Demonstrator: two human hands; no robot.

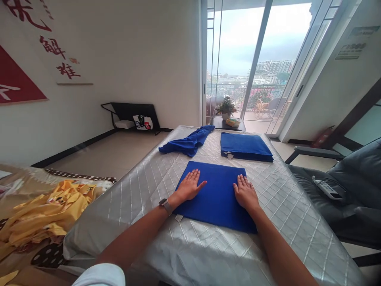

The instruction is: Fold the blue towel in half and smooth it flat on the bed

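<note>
A folded blue cloth [218, 194] lies flat on the silver quilted table cover [268, 222] in front of me. My left hand [189, 185] rests palm down on its left side, fingers stretched out. My right hand [245, 192] lies flat on its right side, fingers together and extended. Neither hand grips anything. Beyond it, at the right, sits a neat stack of folded blue cloths [245, 146]. To the left of that stack lies a crumpled, unfolded blue cloth [187, 142].
A yellow garment [44, 214] is heaped on a patterned surface at the left. A dark reclining chair [345, 190] with a remote [329, 188] stands at the right. Behind the table are a potted plant [226, 108] and glass balcony doors.
</note>
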